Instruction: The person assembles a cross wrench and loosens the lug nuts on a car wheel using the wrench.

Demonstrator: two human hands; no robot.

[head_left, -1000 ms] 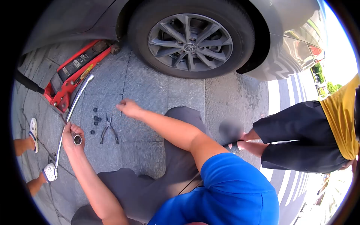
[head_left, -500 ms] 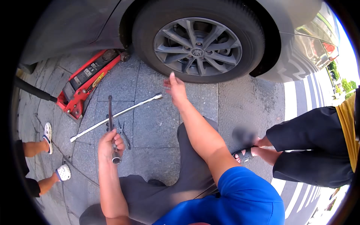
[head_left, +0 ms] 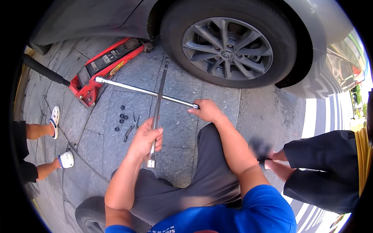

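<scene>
My left hand (head_left: 144,139) is wrapped round the near arm of a shiny four-way lug wrench (head_left: 130,87), close to its socket end. At the right tip of the crossbar, my right hand (head_left: 208,111) grips the wrench too. The tool is held up above the paving, its far arm pointing toward the car wheel (head_left: 241,52). That wheel has a grey spoked rim and a black tyre; lug bolts show round its hub. Left of my left hand, a pair of pliers (head_left: 129,132) and several small black caps (head_left: 121,116) lie on the ground.
A red floor jack (head_left: 105,64) with a long black handle stands under the car's edge at left. Another wheel (head_left: 91,213) lies by my legs. One person's feet in white clogs (head_left: 66,159) are at left; another person in dark shorts (head_left: 320,155) is at right.
My right hand has come down from near the tyre and taken hold of the wrench's crossbar end. The wrench has turned and shifted right, uncovering the caps and pliers. The view has shifted.
</scene>
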